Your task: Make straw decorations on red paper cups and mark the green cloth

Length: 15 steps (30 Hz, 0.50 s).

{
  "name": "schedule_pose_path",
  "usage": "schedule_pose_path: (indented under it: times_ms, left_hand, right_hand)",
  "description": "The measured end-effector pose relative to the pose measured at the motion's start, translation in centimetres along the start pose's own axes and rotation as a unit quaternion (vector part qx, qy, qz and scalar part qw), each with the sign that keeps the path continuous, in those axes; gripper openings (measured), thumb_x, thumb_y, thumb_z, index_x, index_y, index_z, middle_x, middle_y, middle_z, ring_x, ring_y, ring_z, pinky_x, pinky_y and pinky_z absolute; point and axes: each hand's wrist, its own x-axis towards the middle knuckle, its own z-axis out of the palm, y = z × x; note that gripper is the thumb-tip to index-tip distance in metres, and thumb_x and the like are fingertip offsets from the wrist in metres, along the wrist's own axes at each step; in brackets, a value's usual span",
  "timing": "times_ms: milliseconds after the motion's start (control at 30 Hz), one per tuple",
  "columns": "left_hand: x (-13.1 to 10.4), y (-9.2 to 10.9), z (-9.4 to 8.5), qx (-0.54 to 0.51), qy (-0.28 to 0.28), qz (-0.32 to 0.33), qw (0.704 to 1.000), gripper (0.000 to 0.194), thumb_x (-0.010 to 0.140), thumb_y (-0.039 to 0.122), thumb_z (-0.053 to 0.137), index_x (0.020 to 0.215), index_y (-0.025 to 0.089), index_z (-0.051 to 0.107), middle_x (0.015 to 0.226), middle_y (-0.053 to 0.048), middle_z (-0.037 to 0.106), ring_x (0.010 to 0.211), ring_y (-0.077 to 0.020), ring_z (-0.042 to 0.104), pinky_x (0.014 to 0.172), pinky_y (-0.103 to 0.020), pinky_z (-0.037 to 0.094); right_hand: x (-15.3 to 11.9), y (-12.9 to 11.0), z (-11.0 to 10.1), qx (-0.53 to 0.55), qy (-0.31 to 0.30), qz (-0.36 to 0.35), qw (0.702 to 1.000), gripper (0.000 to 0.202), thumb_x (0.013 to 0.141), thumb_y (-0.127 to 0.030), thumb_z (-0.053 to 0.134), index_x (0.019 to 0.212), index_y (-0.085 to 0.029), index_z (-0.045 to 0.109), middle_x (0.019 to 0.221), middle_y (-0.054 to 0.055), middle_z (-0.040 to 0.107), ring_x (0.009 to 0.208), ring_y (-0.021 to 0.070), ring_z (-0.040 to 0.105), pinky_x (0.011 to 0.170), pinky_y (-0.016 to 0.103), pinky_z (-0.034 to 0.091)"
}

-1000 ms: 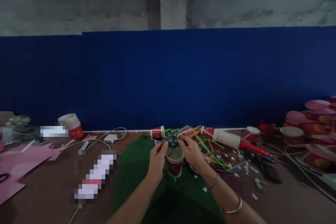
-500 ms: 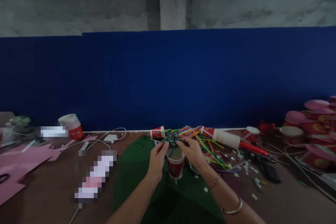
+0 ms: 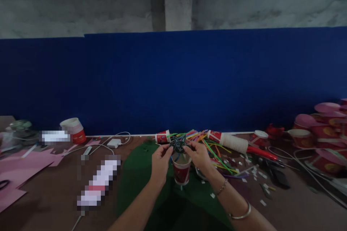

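Note:
Between my two hands is a dark green paper cutout with pointed tips and a face-like drawing on it. My left hand pinches its left edge between thumb and fingers. On the other side, my right hand grips the right edge the same way and wears a bracelet and a bangle at the wrist and forearm. Just below the cutout stands a red and white paper cup, upright, its rim partly hidden by the cutout. Green sheet material lies under the cup.
Colourful pipe cleaners lie behind my hands. A stack of paper cups rests on its side to the right, near white scraps. Pink paper and a white charger are left. Decorated red cups are piled far right.
The cutout has tilted or turned slightly between my fingers. My left hand has shifted a little to the left; the cup stays in place.

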Motion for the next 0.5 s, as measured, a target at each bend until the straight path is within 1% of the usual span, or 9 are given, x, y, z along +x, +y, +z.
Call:
schedule_pose_path:
  times_ms: [167, 233, 300, 400, 500]
  left_hand:
    - [-0.24, -0.21, 0.15, -0.024, 0.002, 0.002, 1.0, 0.023, 0.064, 0.032, 0.073, 0.079, 0.016, 0.066, 0.073, -0.001, 0.068, 0.068, -0.0142, 0.061, 0.067, -0.024, 0.047]
    - [-0.32, -0.26, 0.19, -0.048, 0.012, -0.001, 0.999, 0.025, 0.064, 0.034, 0.073, 0.081, 0.017, 0.063, 0.072, 0.0, 0.068, 0.066, -0.0138, 0.061, 0.065, -0.024, 0.047]
    - [-0.33, -0.2, 0.19, -0.079, 0.019, -0.012, 0.997, 0.026, 0.067, 0.036, 0.071, 0.082, 0.019, 0.06, 0.072, 0.0, 0.068, 0.065, -0.0139, 0.062, 0.063, -0.024, 0.047]
    - [-0.22, 0.02, 0.15, -0.086, 0.02, -0.018, 0.996, 0.024, 0.067, 0.036, 0.071, 0.08, 0.019, 0.059, 0.072, -0.001, 0.068, 0.066, -0.0149, 0.063, 0.063, -0.025, 0.047]
    - [-0.13, 0.21, 0.15, -0.028, 0.002, -0.01, 1.0, 0.022, 0.064, 0.032, 0.073, 0.077, 0.017, 0.063, 0.074, -0.001, 0.069, 0.071, -0.016, 0.063, 0.067, -0.025, 0.048]
  right_hand:
    - [-0.1, 0.26, 0.51, 0.094, -0.02, 0.057, 0.994, 0.029, 0.07, -0.044, 0.061, 0.069, -0.015, 0.062, 0.065, 0.004, 0.064, 0.062, 0.0181, 0.056, 0.056, 0.027, 0.044]
    - [-0.19, 0.02, 0.55, 0.135, -0.03, 0.08, 0.987, 0.03, 0.069, -0.045, 0.062, 0.068, -0.015, 0.061, 0.063, 0.004, 0.063, 0.061, 0.0173, 0.055, 0.056, 0.027, 0.043]
    - [-0.19, -0.22, 0.43, 0.162, -0.024, 0.091, 0.982, 0.029, 0.068, -0.044, 0.063, 0.064, -0.015, 0.059, 0.06, 0.002, 0.061, 0.058, 0.0159, 0.054, 0.055, 0.026, 0.042]
    - [-0.06, -0.24, 0.17, 0.15, 0.005, 0.081, 0.985, 0.028, 0.067, -0.041, 0.064, 0.06, -0.015, 0.057, 0.056, 0.001, 0.058, 0.054, 0.0141, 0.051, 0.053, 0.025, 0.04]
    - [0.02, 0.09, 0.08, 0.113, 0.005, 0.057, 0.992, 0.027, 0.07, -0.041, 0.063, 0.061, -0.016, 0.058, 0.055, 0.0, 0.058, 0.053, 0.0139, 0.05, 0.051, 0.024, 0.039]
